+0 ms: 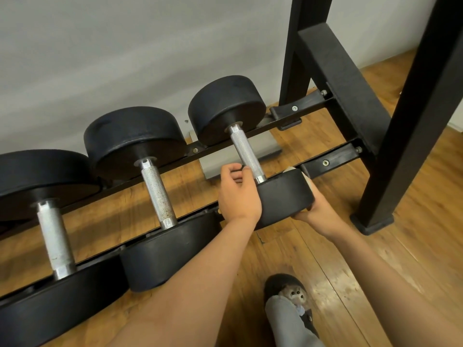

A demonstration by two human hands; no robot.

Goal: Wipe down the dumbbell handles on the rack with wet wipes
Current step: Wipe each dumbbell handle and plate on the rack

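Down low on the black rack [325, 161], the right dumbbell [225, 108] lies across it, pointing from near to far. Our right hand [318, 209] curls its fingers round the near head [283, 194], and our left hand [238, 196] is curled up right against the left side of the handle [245, 152]. We think the left hand is nearer the handle, so the white wet wipe [307, 178] peeking out by the right hand must go far and left to reach it.
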